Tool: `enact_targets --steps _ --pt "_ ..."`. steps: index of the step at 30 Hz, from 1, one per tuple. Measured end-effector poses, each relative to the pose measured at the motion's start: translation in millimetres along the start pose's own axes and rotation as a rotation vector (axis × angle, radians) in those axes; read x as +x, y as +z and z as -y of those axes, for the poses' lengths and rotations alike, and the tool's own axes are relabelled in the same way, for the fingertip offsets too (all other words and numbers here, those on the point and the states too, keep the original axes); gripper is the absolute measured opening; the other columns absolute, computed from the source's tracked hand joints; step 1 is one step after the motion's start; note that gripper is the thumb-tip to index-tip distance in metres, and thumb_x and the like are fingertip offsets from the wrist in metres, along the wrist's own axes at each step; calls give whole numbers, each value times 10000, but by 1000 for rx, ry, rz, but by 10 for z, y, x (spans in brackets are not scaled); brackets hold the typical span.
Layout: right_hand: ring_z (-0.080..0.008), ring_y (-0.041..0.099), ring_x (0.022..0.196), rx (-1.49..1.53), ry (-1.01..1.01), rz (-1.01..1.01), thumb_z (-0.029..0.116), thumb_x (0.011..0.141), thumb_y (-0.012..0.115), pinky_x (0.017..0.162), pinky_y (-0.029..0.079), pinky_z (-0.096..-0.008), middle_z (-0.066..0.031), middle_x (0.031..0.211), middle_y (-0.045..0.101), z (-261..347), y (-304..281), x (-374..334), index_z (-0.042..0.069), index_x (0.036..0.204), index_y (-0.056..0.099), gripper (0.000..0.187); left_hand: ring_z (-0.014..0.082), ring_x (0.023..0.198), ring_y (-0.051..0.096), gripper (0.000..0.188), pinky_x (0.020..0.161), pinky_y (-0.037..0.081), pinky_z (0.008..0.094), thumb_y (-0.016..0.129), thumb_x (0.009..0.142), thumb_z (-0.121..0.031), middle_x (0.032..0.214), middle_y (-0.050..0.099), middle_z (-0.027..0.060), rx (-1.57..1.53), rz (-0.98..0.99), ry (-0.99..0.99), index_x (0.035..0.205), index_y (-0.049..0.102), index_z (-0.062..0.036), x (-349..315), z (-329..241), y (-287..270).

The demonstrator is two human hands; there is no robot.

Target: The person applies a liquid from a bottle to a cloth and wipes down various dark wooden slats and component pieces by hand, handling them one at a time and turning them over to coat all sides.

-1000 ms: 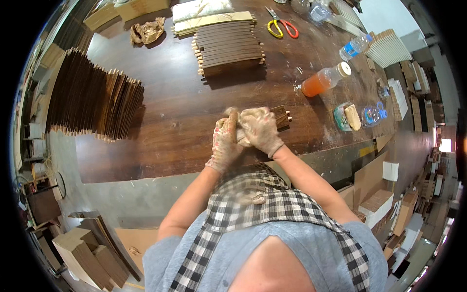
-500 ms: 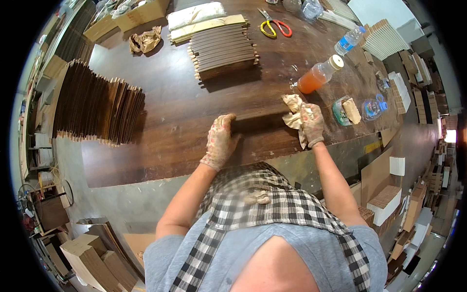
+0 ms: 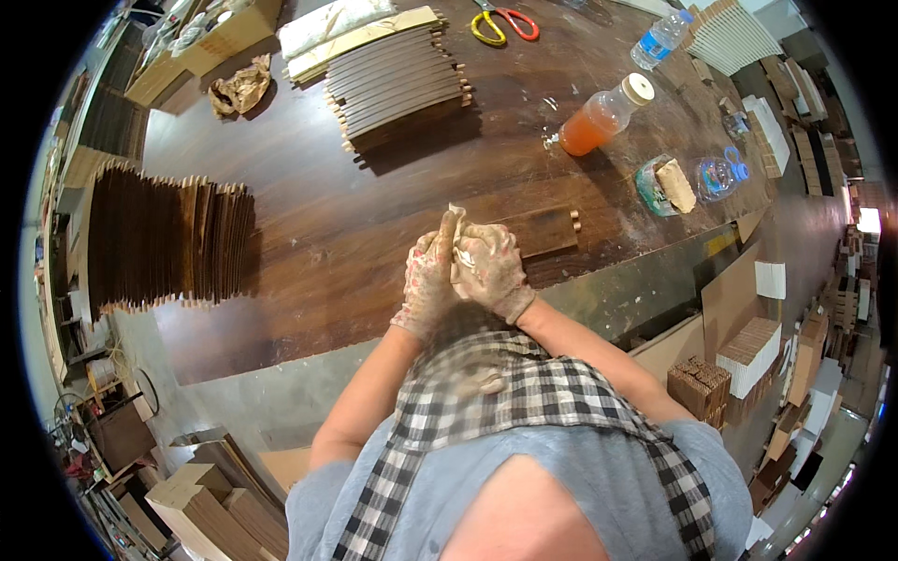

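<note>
Your left hand [image 3: 428,280] and right hand [image 3: 491,271], both in stained work gloves, meet just in front of your chest over the near edge of the dark table [image 3: 309,243]. Between them you pinch a small pale cloth [image 3: 457,229]; the fingers of both hands are curled around it, and only its top corner shows above the gloves.

Just beside your right hand, touching or nearly so, a dark wooden piece [image 3: 543,232] lies flat on the table. Its long axis runs left to right along the near edge, tipped up slightly to the right, and small pegs stick out of its right end.

Judging by how things lie, this piece looks like the one you are rubbing down. A neat pile of slats [image 3: 398,79] waits at the far side, and a big fanned stack of boards [image 3: 168,243] stands at your left. I cannot tell which of those are finished, so most of the work seems left.
</note>
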State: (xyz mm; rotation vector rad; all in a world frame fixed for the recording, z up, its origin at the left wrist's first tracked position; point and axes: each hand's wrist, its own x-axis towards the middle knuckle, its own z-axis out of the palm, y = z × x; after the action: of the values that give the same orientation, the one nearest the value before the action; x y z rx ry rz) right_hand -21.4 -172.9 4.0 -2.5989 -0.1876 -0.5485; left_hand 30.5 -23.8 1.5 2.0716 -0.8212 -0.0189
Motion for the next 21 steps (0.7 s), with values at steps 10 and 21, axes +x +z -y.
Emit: enact_targets --steps 10,21 --pt "-127 670 884 1199 602 -105 278 949 668 762 581 -293 -62 987 679 -604 -342 229 46 1040 648 250 423 1307 471 1077 1089 382 525 878 713 -330 1453 477 238 70 70 4 1552 295 13 74 -63 7" --pt "-290 573 1035 -7 -44 -128 261 810 734 924 465 -440 -144 1082 647 -535 -101 109 64 1082 651 346 390 1200 543 1025 1025 450 467 829 735 -203 1294 620 178 46 70 -33 1562 272 30 392 -47 439"
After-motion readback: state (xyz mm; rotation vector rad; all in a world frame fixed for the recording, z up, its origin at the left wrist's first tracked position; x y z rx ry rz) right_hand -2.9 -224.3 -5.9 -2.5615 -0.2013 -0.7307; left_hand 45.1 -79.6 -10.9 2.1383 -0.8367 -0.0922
